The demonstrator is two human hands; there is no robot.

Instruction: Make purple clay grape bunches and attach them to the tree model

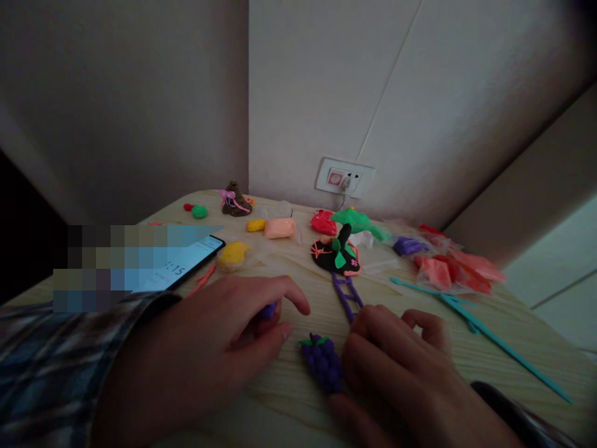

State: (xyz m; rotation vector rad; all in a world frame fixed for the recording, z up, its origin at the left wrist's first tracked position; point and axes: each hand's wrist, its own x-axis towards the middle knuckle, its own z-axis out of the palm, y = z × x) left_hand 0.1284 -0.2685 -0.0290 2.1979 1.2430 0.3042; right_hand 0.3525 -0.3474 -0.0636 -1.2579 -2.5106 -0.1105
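My left hand (205, 336) curls round a purple lump (267, 310); whether my right hand (396, 361), just right of the near grape cluster (321, 363), grips anything, I can't tell. It hides the near end of the purple ladder (343, 298). Phone (189, 264) left, turquoise strip (513, 354) right on the wooden table (494, 373); far, a wall socket (345, 178).

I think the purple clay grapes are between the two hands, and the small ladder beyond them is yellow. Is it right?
Not quite: the head view shows that the small ladder is purple. The purple clay grapes are indeed between the left hand and right hand.
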